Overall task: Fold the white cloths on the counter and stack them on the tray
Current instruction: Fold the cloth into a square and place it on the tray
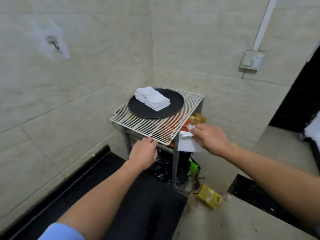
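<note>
While the right hand (210, 138) pinches a white cloth (187, 144) hanging off the wire rack (155, 125) corner, left hand (143, 151) fingertips curl on the rack edge; tugging could shift the round black tray (138, 108) and topple the folded stacks (152, 98).

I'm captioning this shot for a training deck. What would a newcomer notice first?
The round black tray on the white wire rack in the corner, with stacks of folded cloths on it. Then the right hand, gripping a loose white cloth at the rack's near right corner, while the left hand touches its front edge.
</note>
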A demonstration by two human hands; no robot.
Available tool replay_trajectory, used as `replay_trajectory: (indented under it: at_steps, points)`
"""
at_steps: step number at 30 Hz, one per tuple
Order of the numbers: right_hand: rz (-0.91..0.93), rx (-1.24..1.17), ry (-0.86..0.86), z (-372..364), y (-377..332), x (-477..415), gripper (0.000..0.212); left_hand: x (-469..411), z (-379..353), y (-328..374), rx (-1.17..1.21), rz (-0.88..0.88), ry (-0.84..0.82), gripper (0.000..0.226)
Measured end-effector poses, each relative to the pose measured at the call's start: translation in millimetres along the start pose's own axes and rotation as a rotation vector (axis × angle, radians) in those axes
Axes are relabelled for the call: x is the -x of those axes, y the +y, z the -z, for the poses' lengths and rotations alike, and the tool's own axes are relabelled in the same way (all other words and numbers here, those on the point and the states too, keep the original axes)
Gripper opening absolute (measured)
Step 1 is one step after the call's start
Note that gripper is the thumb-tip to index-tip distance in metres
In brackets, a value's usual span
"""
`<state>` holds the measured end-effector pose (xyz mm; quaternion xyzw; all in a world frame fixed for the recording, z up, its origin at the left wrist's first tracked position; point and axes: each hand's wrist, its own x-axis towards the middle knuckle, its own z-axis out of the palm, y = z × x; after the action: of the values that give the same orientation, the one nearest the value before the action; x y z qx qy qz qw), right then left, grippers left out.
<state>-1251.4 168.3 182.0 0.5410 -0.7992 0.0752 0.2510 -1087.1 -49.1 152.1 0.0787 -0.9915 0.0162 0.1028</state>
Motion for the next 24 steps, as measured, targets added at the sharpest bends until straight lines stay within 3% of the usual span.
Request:
replay_trajectory:
  at_steps: [3,12,17,24]
  points:
    - [0.003,-0.032,-0.042,-17.6,38.8,-37.7,0.015,-36.2,-15.8,-7.4,0.001,0.032,0.007,0.020]
    - [0.192,-0.203,-0.068,-75.8,148.6,-177.2,0.030,-164.7,-44.2,-26.8,-0.002,0.308,0.053,0.022]
    - [0.257,-0.319,-0.249,-109.0,183.5,-246.0,0.027,-212.2,-52.2,-24.9,0.025,0.492,0.046,0.023]
    - [0.377,-0.464,-0.423,-146.7,189.1,-320.0,0.021,-236.9,-63.8,-47.0,-0.005,0.603,-0.018,0.023]
